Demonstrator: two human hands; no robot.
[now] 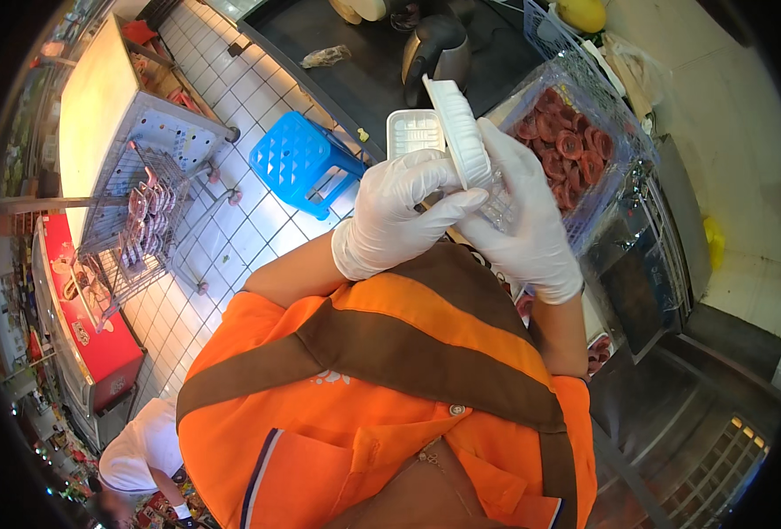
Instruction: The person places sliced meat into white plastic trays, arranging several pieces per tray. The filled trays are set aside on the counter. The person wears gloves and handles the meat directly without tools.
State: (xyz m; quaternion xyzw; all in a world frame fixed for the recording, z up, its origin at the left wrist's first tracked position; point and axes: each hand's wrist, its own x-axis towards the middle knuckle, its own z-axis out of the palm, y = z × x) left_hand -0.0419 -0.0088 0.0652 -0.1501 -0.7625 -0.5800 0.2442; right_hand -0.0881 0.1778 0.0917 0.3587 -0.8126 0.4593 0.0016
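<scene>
Both hands wear white gloves. My left hand pinches the lower end of a white ribbed plastic tray, which is tilted on its edge. My right hand is against the same tray's right side, its fingers reaching up behind it. Clear plastic shows between the hands, partly hidden by them. Just beyond my left hand, another white tray lies at the edge of the dark counter. To the right of my right hand, a purple-blue basket lined with clear film holds dark red sliced meat pieces.
An electric kettle and a crumpled plastic wrapper are on the dark counter. A blue plastic stool stands on the tiled floor. Farther left are a shopping cart with packages and a red chest freezer. A person in white bends at lower left.
</scene>
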